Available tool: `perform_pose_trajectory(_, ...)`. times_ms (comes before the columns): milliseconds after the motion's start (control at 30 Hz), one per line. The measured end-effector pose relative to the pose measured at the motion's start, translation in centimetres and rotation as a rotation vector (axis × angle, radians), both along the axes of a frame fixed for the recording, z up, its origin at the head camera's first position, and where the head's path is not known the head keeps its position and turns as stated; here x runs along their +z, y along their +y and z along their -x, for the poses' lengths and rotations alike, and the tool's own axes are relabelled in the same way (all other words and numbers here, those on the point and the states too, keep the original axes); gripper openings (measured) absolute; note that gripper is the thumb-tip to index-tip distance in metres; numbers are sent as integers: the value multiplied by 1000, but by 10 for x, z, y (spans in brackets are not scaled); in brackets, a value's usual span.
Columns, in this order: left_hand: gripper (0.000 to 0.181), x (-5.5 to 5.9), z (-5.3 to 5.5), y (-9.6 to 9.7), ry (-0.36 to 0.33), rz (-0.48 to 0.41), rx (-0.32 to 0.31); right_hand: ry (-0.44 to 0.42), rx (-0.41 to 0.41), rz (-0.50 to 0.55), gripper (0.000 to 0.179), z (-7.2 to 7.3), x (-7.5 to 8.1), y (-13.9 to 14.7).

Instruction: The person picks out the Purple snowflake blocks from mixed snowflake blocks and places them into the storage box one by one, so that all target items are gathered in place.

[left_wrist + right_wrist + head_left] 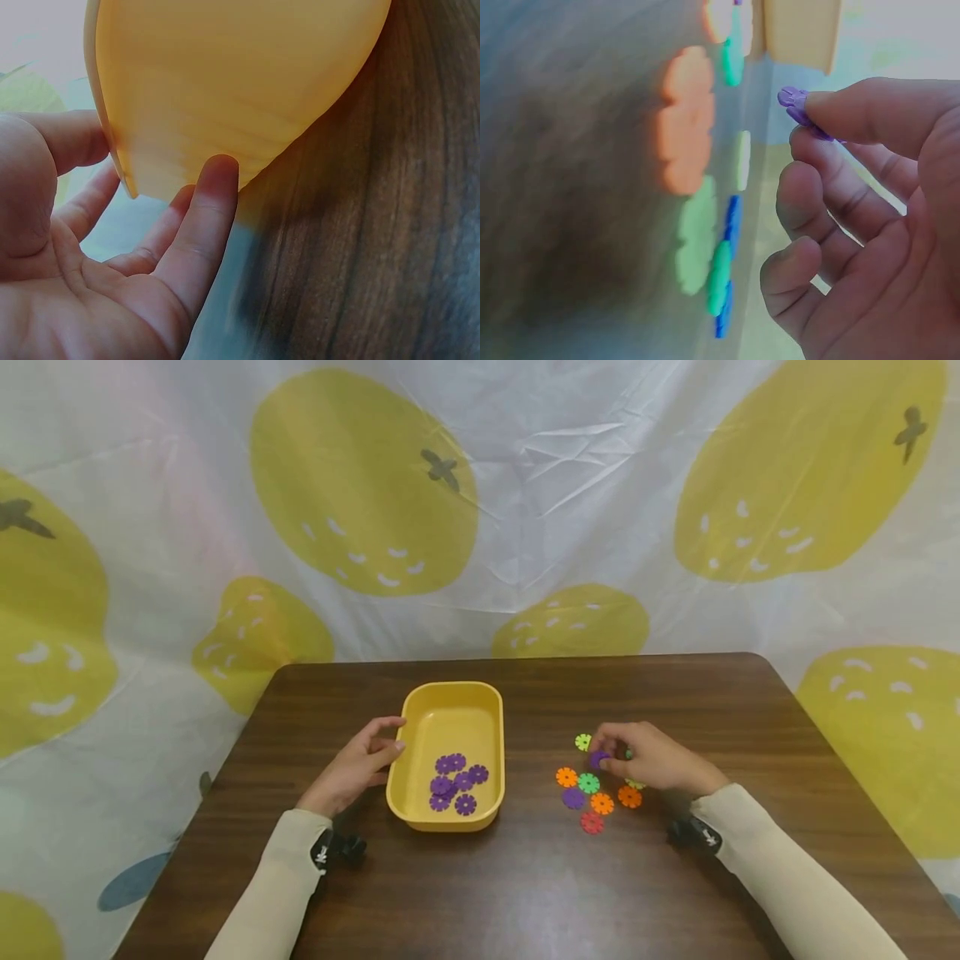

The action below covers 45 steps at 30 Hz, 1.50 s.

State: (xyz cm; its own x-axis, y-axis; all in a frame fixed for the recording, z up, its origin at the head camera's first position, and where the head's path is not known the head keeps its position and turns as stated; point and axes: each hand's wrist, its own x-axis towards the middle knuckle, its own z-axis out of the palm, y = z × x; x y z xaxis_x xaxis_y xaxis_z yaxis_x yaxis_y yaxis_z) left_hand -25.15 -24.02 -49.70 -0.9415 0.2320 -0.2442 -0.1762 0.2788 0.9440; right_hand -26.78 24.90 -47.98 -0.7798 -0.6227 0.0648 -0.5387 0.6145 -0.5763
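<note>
The left hand (pixel 358 766) grips the left side of a yellow plastic basin (pixel 491 718), thumb at the rim and other fingers on the outer wall in the left wrist view. Several purple snowflake discs (pixel 465 805) lie inside, toward its near end. Over a loose group of discs to the right, the right hand (pixel 648 756) pinches a purple snowflake disc (pixel 793 99) between thumb and index finger. Below it on the table are an orange disc (pixel 602 803), a green disc (pixel 588 783), a purple disc (pixel 573 798) and a red disc (pixel 592 822). The right hand partly hides others.
A brown wooden table (pixel 480 902) carries everything. Behind it hangs a white curtain (pixel 570 485) with yellow fruit prints. A yellow-green disc (pixel 582 742) lies just left of the right hand's fingertips. Black devices are strapped to both wrists.
</note>
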Motion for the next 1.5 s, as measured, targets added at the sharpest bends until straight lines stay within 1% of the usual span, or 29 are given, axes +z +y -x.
perform_pose_trajectory(167,53,0,0,-1,3,-4,0,3,-6,29,23,2,9,-6)
perform_pose_trajectory(400,53,-1,1,0,-3,-9,0,38,-10,62,24,5,16,-11)
perform_pose_trajectory(567,52,-1,1,1,-11,0,8,33,-13,84,25,4,25,-17)
perform_pose_trajectory(733,53,-2,2,0,-12,3,11,48,2,112,24,6,33,-27)
perform_pose_trajectory(867,53,-2,2,0,-9,-1,12,66,19,149,21,7,39,-36)
perform_pose_trajectory(1033,52,-2,3,2,-4,-1,12,61,13,171,15,9,45,-50)
perform_pose_trajectory(1167,53,0,3,3,0,-8,5,47,1,194,15,12,51,-62)
perform_pose_trajectory(1333,53,0,4,4,0,-13,-1,63,21,219,15,17,59,-78)
perform_pose_trajectory(1500,52,0,5,6,-8,-13,-1,53,35,269,13,24,58,-93)
